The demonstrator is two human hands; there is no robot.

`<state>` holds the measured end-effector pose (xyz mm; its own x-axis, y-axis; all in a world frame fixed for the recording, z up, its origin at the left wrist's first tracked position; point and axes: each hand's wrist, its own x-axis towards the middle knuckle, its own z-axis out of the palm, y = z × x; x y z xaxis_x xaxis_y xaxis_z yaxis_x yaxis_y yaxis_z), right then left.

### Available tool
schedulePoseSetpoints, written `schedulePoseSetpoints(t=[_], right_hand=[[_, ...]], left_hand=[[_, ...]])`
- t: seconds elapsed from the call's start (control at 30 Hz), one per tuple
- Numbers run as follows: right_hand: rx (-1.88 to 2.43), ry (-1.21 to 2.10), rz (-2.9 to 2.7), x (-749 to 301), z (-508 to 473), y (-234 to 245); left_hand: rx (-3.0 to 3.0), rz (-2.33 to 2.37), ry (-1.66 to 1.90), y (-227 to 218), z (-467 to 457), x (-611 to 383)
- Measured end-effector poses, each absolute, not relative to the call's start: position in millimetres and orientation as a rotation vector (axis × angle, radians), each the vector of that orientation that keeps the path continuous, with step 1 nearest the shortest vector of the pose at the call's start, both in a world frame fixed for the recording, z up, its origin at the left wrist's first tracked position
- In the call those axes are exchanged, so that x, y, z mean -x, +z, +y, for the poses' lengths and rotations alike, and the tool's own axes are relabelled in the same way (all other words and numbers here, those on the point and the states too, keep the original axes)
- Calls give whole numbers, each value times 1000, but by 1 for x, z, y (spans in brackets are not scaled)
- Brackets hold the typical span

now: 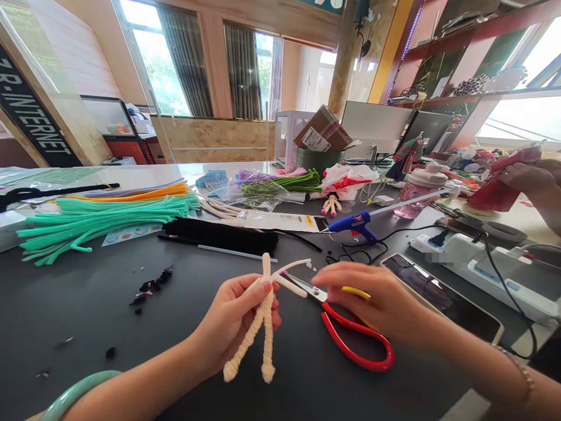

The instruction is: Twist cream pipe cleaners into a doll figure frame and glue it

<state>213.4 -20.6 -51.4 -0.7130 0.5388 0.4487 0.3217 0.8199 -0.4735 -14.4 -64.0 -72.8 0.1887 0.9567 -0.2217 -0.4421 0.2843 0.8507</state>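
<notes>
My left hand [245, 304] is closed around a cream pipe-cleaner figure [268, 313], pinched near its middle. Two thick, fuzzy wrapped legs hang below the fingers; plain stems stick out above and to the right. My right hand [372, 292] hovers just right of the figure, its fingers stretched forward and a little blurred at the tips. Beneath it, scissors [357, 351] with red handles lie on the dark table, blades toward the figure. A yellow thing [356, 292], perhaps a handle, shows between thumb and fingers; whether they touch it I cannot tell.
Mint pipe cleaners [109, 219] and a black bundle [221, 235] lie behind on the left. A blue glue gun [353, 225], a small doll [332, 203], a phone [440, 295] and a power strip [482, 275] are beyond. Another person's hand [526, 175] holds red material [495, 190].
</notes>
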Motion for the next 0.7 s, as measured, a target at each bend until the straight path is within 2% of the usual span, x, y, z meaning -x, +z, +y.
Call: schedulePoseSetpoints(t=[0.13,0.2,0.43,0.7], right_hand=[[1282,-107,-2313,-272,19,-55],[1452,-363,-2304,-301,46,-59],[1671,-439,-2473,-330,115,-77],[1766,-367,-2621,-321,126,-70]], left_hand=[[-776,896,1092,-71,-67,13],[-797,894,1081,-73,-67,14],[-866,871,1078,-78,-67,16],[-866,886,1036,-77,-65,15]])
